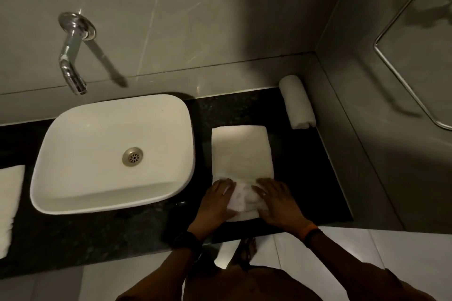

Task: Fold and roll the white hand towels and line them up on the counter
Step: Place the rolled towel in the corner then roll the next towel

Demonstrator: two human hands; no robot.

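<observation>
A white hand towel (241,151), folded into a long strip, lies on the black counter (300,161) to the right of the basin. Its near end is bunched into the start of a roll. My left hand (215,199) and my right hand (276,199) both press on that rolled end, fingers curled over it. One finished rolled towel (296,102) lies at the back right corner against the side wall. More white towel (9,203) lies flat at the counter's far left edge, partly out of frame.
A white rectangular basin (73,134) with a metal drain sits on the counter's left half, under a chrome wall spout (71,56). A chrome towel rail (403,56) hangs on the right wall. The counter's front edge runs just below my wrists.
</observation>
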